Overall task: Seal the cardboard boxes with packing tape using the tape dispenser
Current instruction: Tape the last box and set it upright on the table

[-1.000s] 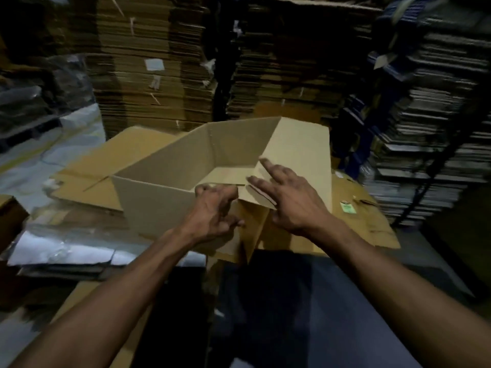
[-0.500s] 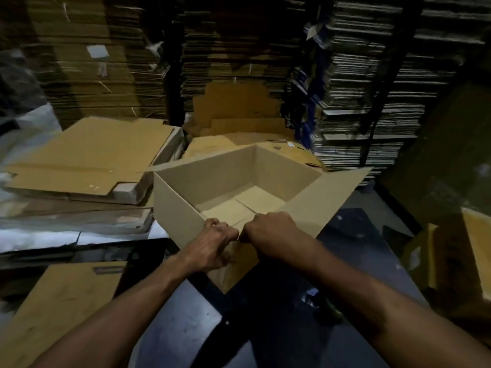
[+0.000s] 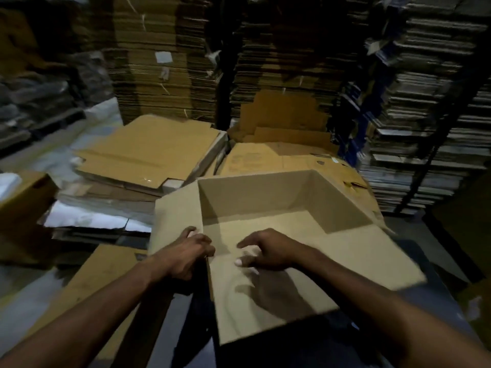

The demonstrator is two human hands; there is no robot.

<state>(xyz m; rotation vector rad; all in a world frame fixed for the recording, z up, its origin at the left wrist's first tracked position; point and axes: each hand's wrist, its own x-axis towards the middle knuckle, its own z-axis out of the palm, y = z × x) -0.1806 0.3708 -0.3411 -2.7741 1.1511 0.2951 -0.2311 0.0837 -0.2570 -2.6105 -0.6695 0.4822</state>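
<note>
Behind, tall stacks of flattened cardboard [image 3: 164,57] fill the dim room, with an open cardboard box [image 3: 265,216] in front, flaps spread. At its near corner the left hand [image 3: 187,252] grips the wall, while the right hand [image 3: 265,252] presses curled fingertips on the near flap.

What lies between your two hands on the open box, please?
In the head view, only bare cardboard: the box's near corner, where the left hand grips the side flap and the right hand's curled fingertips press the front flap.
</note>
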